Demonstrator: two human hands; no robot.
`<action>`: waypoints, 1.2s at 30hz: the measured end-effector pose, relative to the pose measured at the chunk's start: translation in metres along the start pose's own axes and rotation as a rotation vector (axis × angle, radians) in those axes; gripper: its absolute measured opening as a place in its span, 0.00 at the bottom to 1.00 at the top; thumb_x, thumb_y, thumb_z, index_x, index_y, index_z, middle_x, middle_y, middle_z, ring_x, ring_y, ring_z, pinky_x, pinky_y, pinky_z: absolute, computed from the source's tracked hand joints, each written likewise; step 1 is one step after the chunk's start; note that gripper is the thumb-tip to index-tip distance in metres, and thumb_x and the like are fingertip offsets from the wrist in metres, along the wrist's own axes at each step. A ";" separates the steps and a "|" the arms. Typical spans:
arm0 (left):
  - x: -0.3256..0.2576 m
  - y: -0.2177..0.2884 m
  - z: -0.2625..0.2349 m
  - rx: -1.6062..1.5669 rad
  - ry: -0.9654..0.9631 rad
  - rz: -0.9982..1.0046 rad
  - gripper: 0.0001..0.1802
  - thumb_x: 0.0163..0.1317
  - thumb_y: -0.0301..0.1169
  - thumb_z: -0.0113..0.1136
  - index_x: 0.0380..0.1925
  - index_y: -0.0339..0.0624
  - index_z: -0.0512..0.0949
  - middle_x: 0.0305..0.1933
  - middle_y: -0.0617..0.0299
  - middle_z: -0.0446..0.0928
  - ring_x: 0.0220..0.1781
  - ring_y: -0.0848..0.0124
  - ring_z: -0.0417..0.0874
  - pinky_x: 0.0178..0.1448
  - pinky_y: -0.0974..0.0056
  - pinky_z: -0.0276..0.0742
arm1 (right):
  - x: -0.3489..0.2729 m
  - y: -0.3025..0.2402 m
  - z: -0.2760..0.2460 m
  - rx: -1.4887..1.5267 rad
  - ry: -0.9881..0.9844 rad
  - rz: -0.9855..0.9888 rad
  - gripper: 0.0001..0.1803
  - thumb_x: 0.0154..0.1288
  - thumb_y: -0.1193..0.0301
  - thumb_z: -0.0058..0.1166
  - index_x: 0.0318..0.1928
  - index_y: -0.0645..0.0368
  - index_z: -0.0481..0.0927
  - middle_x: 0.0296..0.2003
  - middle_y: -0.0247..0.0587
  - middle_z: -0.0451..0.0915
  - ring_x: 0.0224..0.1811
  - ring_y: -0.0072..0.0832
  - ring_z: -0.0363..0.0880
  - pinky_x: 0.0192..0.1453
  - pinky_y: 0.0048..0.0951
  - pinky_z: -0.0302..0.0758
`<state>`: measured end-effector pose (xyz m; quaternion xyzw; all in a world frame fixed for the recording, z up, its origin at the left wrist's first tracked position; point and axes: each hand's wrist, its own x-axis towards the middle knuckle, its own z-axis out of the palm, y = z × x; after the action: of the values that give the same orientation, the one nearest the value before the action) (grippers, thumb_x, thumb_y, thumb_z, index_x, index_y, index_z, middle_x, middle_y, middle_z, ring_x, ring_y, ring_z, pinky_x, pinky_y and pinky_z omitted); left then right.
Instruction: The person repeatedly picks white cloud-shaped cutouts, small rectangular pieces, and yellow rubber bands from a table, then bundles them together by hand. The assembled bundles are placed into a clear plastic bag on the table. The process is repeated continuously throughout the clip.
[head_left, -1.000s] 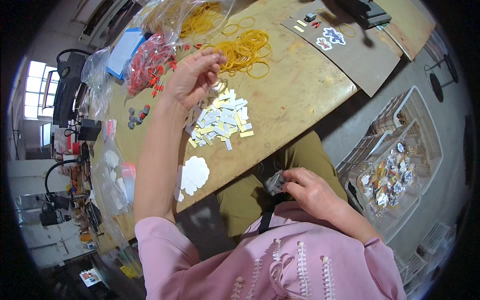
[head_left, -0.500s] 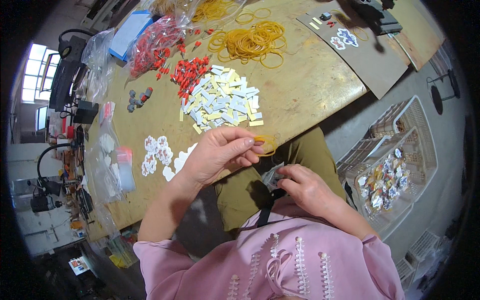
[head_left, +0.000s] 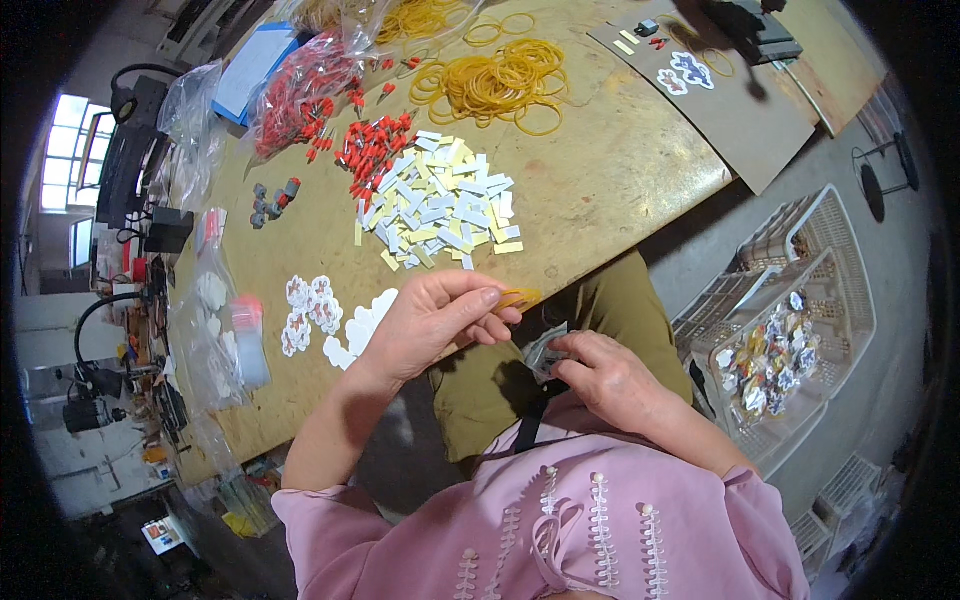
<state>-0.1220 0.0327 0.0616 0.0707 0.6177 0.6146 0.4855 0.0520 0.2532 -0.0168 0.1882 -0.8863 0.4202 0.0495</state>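
My left hand (head_left: 440,318) is over the table's near edge, thumb and fingertips pinched on a yellow rubber band (head_left: 524,297) that sticks out to the right. Lower and to the right, above my lap, my right hand (head_left: 612,378) has its fingers curled at a small clear plastic bag (head_left: 541,357). What lies inside that bag is too small to make out. Beyond the left hand spreads a heap of white and pale yellow rectangular pieces (head_left: 440,205). Small red-tipped parts (head_left: 372,150) adjoin that heap, and a pile of yellow rubber bands (head_left: 500,82) lies farther back.
White printed cutouts (head_left: 312,310), blank white cutouts (head_left: 368,322) and grey block-like parts (head_left: 272,203) lie at left on the wooden table (head_left: 620,170). A plastic bag of red parts (head_left: 305,85) is behind. Right of my legs stands a plastic basket (head_left: 850,270) with packed small items (head_left: 770,360).
My left hand has lowered slightly, and the rubber band's loop looks narrower than before. The right hand stays at the plastic bag, almost unmoved.
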 end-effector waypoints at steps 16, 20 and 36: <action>0.115 0.048 0.004 1.215 0.291 0.717 0.09 0.63 0.29 0.72 0.42 0.37 0.89 0.35 0.54 0.86 0.37 0.66 0.89 0.45 0.62 0.83 | -0.004 0.007 -0.001 0.027 0.006 0.003 0.11 0.60 0.74 0.62 0.43 0.64 0.83 0.56 0.52 0.81 0.59 0.48 0.82 0.64 0.43 0.82; 0.155 0.068 0.003 1.164 0.408 0.677 0.10 0.64 0.32 0.70 0.41 0.38 0.88 0.41 0.48 0.88 0.45 0.50 0.89 0.52 0.51 0.84 | -0.008 0.009 -0.002 0.028 0.025 0.010 0.11 0.60 0.74 0.62 0.43 0.64 0.83 0.57 0.52 0.81 0.59 0.48 0.82 0.64 0.43 0.82; 0.080 0.083 0.004 1.301 0.419 0.713 0.12 0.69 0.31 0.65 0.49 0.42 0.79 0.43 0.52 0.85 0.49 0.50 0.85 0.54 0.49 0.80 | -0.006 -0.002 -0.013 0.004 0.076 0.031 0.13 0.58 0.72 0.66 0.43 0.61 0.84 0.46 0.44 0.81 0.50 0.44 0.82 0.54 0.44 0.81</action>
<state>-0.2028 0.1102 0.0898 0.4189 0.8736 0.2477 -0.0083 0.0574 0.2637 -0.0087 0.1588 -0.8858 0.4294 0.0761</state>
